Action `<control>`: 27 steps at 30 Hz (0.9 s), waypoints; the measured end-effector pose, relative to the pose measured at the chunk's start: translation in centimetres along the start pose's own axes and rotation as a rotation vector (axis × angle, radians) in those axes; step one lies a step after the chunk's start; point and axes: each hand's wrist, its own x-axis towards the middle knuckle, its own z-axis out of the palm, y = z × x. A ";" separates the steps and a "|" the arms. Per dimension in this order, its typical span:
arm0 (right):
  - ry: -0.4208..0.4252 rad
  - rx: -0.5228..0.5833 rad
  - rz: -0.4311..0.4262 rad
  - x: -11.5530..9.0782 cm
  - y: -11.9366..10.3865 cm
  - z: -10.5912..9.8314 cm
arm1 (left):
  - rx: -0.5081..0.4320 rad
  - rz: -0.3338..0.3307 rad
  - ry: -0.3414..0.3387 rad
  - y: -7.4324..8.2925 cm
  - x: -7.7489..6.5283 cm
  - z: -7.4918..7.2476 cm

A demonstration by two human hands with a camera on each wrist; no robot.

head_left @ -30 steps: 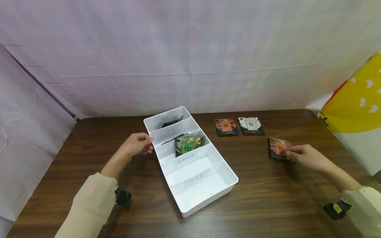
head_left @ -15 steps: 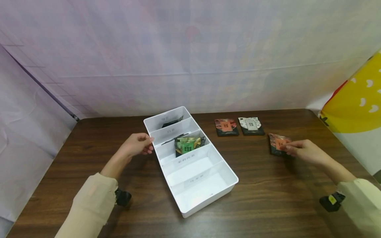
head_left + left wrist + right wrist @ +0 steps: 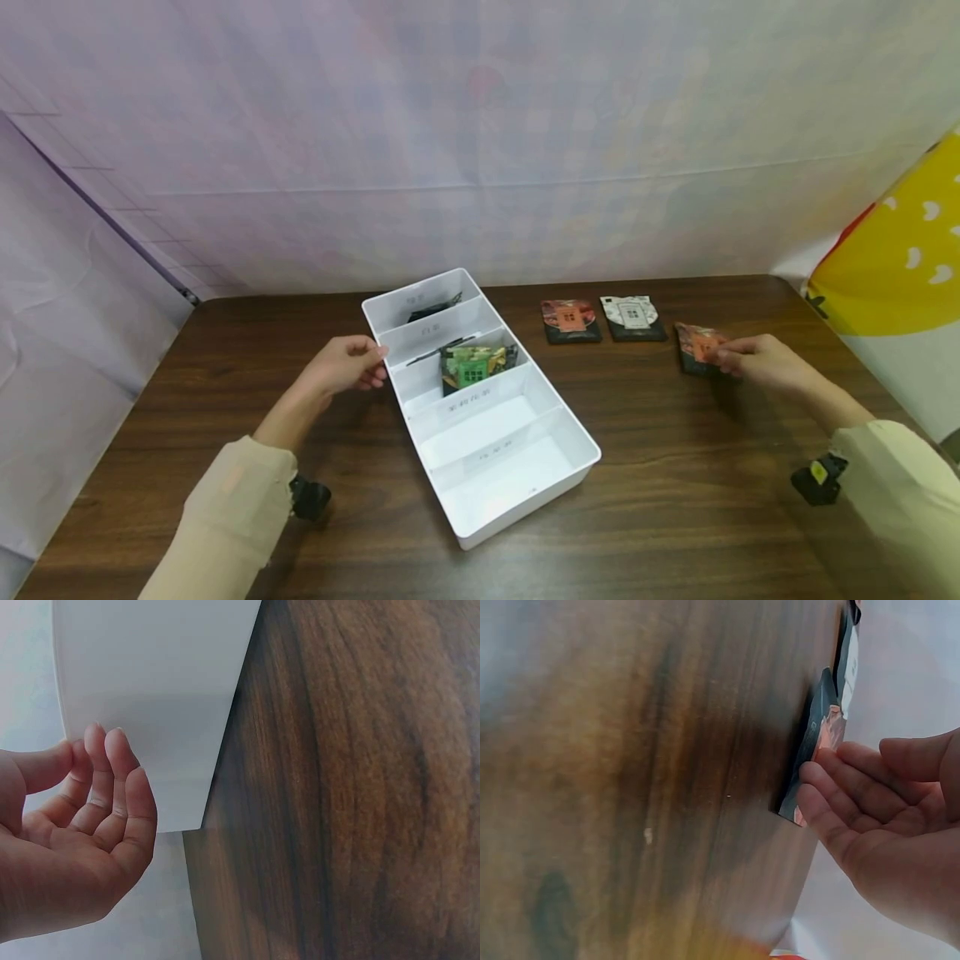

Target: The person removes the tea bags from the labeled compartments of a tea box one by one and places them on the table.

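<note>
My left hand [image 3: 347,364] pinches the left rim of a white divided box [image 3: 525,500] between thumb and forefinger; the left wrist view shows the other fingers curled beside the box wall [image 3: 165,660]. A green and black sachet [image 3: 472,367] leans in a middle compartment, with dark sachets [image 3: 437,309] in the compartments behind. On the right, the fingertips of my right hand [image 3: 757,360] rest on an orange and black sachet [image 3: 696,348] lying on the table. In the right wrist view my thumb stands apart from this sachet [image 3: 814,742].
Behind the box's right side, a red-orange sachet [image 3: 570,322] and a white and black sachet [image 3: 633,318] lie side by side near the back edge of the brown wooden table [image 3: 637,517]. A pale curtain [image 3: 480,150] hangs behind, with a yellow cloth [image 3: 900,250] at right.
My right hand has slid the orange and black sachet away from me and slightly left, toward the row of sachets at the back. The left hand and the box have stayed in place.
</note>
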 end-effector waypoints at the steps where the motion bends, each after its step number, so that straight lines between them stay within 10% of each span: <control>1: -0.001 0.003 0.002 0.2 0.0 -0.1 | 0.000 0.001 -0.001 0.0 0.0 0.0; 27: -0.026 0.015 0.086 3.2 -0.1 -0.7 | -0.012 -0.004 -0.003 -0.1 0.0 0.0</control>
